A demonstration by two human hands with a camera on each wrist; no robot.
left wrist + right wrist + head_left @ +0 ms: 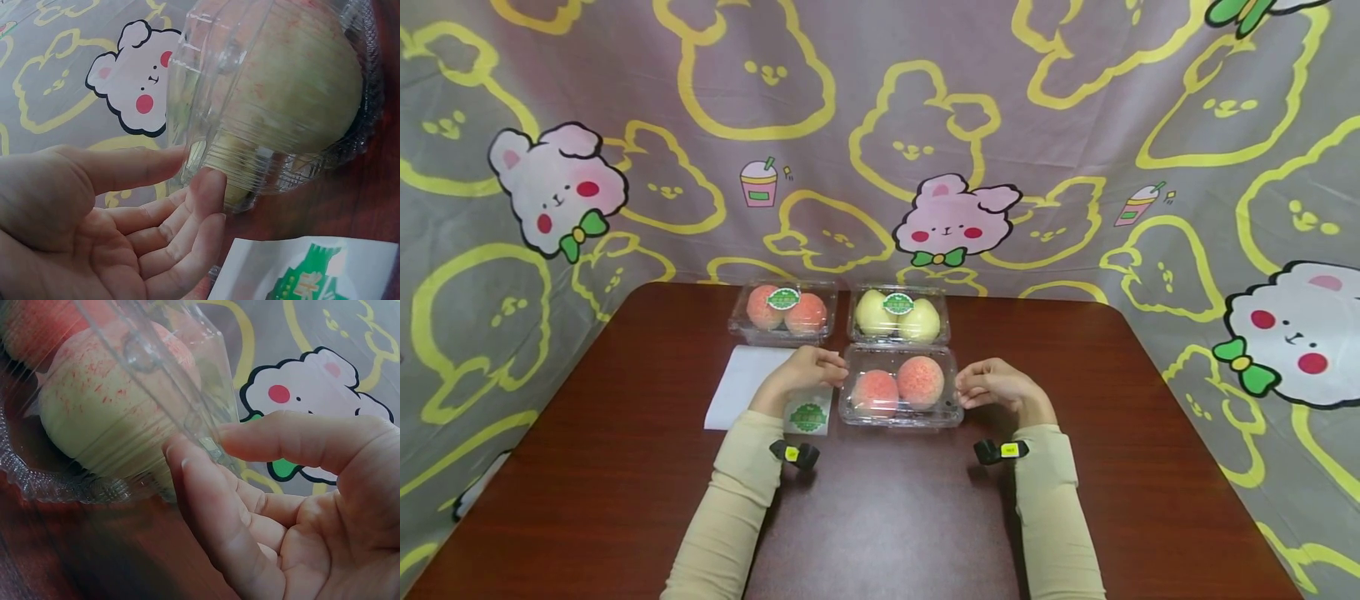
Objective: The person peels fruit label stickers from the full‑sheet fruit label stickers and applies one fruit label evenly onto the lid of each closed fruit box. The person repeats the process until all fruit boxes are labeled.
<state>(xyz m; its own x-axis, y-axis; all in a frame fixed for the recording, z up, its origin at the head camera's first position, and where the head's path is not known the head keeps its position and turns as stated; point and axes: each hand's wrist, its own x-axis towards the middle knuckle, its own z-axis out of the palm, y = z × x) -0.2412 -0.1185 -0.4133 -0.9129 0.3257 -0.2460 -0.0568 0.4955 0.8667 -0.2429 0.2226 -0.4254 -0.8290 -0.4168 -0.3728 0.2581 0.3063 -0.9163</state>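
A clear plastic clamshell box (904, 417) with two pink peaches (921, 381) inside sits between the hands, its lid down. My left hand (805, 371) pinches the rim on its left side between thumb and fingers, seen close in the left wrist view. On the opposite side my right hand (1000, 387) pinches the rim the same way, thumb above and forefinger below in the right wrist view. Beside the left hand lies a white sheet (741, 387) of labels, with a round green sticker (808, 417) showing near the wrist.
Behind stand two more clear boxes: one with peaches (805, 314) at left, one with yellow-green fruit (919, 321) at right, each bearing a green sticker. They rest near the back edge of the brown table (1097, 375). A patterned curtain (850, 167) surrounds it.
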